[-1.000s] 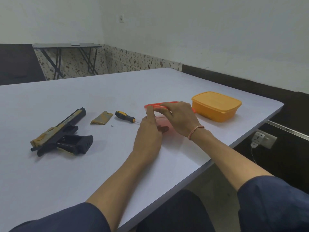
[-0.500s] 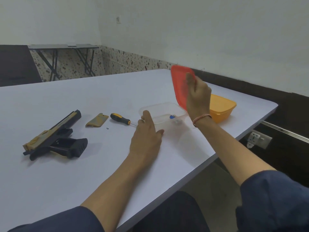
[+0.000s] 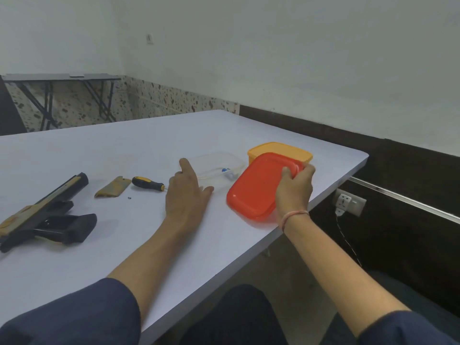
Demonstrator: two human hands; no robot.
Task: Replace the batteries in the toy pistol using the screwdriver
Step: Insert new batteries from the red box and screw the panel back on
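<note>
- My right hand's (image 3: 295,189) fingers grip the red lid's (image 3: 254,190) edge.
- My left hand's (image 3: 186,197) fingers spread loosely over the counter (image 3: 124,150), clear box (image 3: 214,161) just beyond them.

Orange-yellow lidded box (image 3: 281,150), wall socket (image 3: 349,202) (plug in), folding table (image 3: 62,77) behind

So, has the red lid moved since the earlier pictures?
Yes. The lid sat closed on the clear box; now the right hand holds it to the right of that box, in front of the orange box.
</note>
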